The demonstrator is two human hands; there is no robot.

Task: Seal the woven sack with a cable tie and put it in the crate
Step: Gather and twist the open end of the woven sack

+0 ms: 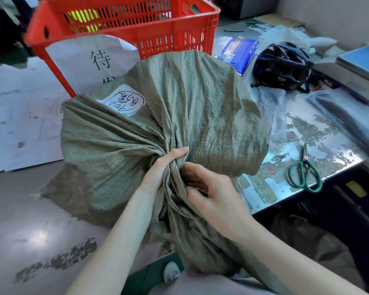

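Crinkled olive woven sack, neck twisted in both hands' grip, seemingly untied.

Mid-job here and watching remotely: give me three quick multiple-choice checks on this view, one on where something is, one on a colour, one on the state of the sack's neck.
1. Where do the scissors lie?
A. Inside the crate
B. On the metal table, right of the sack
C. On the floor by the shoe

2. What colour is the crate?
A. Red
B. Blue
C. Grey

3. How is the woven sack at its neck?
A. Closed with a cable tie
B. Lying wide open and flat
C. Gathered and twisted, held by both hands, no tie visible

Answers:
1. B: the green-handled scissors rest on the metal table near its front edge.
2. A: its slatted walls and rim are red.
3. C: the left hand and right hand grip the bunched fabric, and no tie shows around it.
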